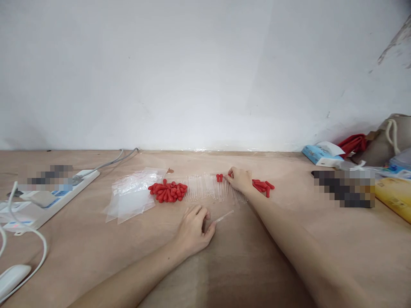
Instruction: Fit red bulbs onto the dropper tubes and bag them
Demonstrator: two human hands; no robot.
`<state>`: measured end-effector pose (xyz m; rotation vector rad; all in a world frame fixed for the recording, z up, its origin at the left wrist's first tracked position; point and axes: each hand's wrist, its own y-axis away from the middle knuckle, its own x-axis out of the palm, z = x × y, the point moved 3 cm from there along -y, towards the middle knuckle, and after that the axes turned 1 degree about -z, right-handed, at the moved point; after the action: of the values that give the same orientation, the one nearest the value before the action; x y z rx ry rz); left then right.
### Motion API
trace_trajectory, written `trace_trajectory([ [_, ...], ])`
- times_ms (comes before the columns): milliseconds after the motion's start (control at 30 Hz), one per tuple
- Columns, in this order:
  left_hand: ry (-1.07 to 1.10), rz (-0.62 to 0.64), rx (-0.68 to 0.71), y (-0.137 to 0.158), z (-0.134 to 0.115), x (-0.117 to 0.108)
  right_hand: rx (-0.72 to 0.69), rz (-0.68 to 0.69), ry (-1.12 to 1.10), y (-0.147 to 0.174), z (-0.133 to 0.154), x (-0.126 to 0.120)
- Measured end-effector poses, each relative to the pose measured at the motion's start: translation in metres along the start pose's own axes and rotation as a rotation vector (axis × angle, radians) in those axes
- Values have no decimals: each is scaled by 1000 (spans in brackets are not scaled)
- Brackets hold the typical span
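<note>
My left hand [194, 231] is in front of the row, its thumb and fingers closed on a thin clear dropper tube [224, 215] that points to the right. Farther back, my right hand [240, 179] bends over the right end of a row of clear dropper tubes [201, 188], fingertips pinched together. What lies between those fingertips is too small to tell. Just left of them are two red rubber bulbs [219, 177] at the top of the tubes. A heap of red bulbs [168, 191] lies left of the row, and several more red bulbs [263, 186] lie beyond my right wrist.
Clear zip bags [130, 196] lie flat at the left. A white power strip [69, 197] with cables stands farther left. On the right are a blue tissue box [317, 155], a blurred dark object [345, 188] and a yellow packet [393, 196]. A white wall [199, 77] closes the table's back.
</note>
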<state>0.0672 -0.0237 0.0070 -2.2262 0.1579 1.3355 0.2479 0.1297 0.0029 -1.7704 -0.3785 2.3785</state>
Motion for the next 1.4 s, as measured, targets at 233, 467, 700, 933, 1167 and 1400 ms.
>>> trace_trajectory([
  [233, 99, 28, 75, -18, -11, 19, 30, -136, -99, 9, -20, -23],
  [467, 164, 68, 19, -17, -6, 21, 77, 15, -142, 25, -84, -55],
  [700, 230, 49, -47, -4, 16, 2, -106, 9, -42, 40, -86, -57],
  [933, 286, 60, -36, -5, 18, -1, -113, -4, 54, 40, -77, -49],
  [1167, 267, 57, -7, -5, 17, -1, -41, -61, -160, 37, -77, -44],
  [1400, 297, 17, -41, -5, 17, -2, 46, -46, -606, 35, -75, -44],
])
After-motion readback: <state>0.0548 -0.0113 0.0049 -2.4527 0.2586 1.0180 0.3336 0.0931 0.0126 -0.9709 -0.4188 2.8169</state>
